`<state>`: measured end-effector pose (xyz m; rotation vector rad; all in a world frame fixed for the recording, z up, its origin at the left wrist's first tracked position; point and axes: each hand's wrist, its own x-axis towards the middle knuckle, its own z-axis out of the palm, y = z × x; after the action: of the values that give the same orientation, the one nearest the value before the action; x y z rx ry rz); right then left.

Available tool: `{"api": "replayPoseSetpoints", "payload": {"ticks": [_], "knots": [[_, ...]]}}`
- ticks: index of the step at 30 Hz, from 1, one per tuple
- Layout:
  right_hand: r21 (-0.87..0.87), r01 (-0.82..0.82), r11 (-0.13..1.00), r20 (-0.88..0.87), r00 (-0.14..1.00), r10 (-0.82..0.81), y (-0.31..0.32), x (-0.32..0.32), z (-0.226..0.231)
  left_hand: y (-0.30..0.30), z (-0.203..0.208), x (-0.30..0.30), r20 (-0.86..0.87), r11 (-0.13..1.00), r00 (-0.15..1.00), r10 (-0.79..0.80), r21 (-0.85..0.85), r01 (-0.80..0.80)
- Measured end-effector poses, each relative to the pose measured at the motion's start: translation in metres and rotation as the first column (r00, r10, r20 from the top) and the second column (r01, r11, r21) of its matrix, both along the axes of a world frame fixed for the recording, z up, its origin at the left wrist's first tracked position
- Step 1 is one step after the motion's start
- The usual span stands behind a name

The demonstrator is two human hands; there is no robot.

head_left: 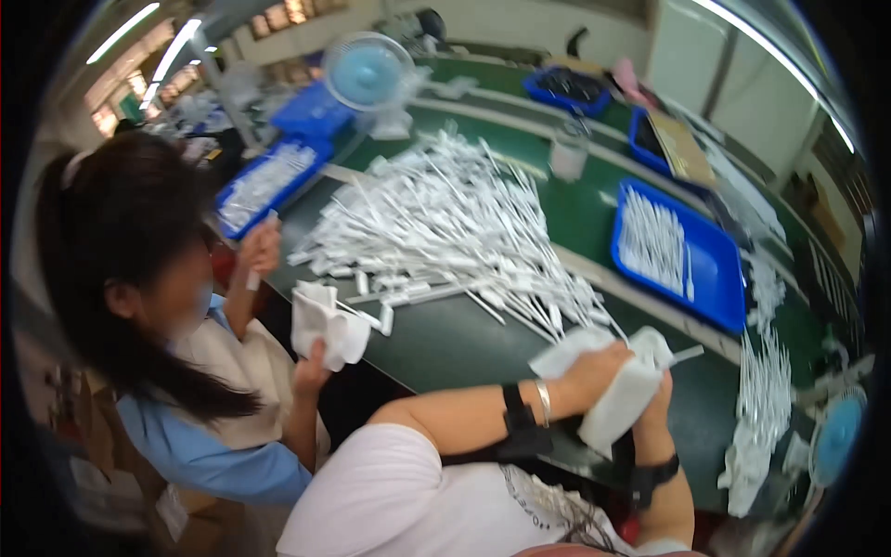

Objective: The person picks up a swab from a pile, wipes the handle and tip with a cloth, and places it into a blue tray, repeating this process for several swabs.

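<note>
Both my hands are at the table's near edge, closed round a white cloth (620, 408). My left hand (594, 373) grips the cloth from the left, its fingers curled over the top. My right hand (655, 408) presses the cloth from the right, with its fingers partly hidden. Out of the cloth's right side pokes the end of a thin white stick (689, 354); the rest of it is covered. Just beyond my hands spreads a large heap of white plastic sticks (455, 223), some with thicker ends.
At left a co-worker (213, 390) holds another white cloth (327, 325) and a white piece. A blue tray (719, 269) with sticks in a row stands at right. More sticks (763, 381) lie beside a small fan (838, 436). Another blue tray (243, 218) is far left.
</note>
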<state>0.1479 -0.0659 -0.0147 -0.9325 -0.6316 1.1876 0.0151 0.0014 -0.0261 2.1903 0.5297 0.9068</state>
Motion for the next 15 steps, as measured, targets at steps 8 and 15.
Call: {"api": "replayPoseSetpoints", "payload": {"ticks": [8, 15], "knots": [[0.093, -0.084, 0.992, 0.239, 0.969, 0.059, 0.002, -0.022, -0.007, -0.005, 0.026, -0.018, 0.326, 0.898, 0.931, -0.163, -0.342, 0.277], [-0.254, -0.031, 0.967, 0.911, 0.328, 0.250, 0.017, -0.018, 0.019, 0.045, 0.058, -0.039, 0.390, 0.669, 0.921, 0.015, -0.688, 0.281]]}}
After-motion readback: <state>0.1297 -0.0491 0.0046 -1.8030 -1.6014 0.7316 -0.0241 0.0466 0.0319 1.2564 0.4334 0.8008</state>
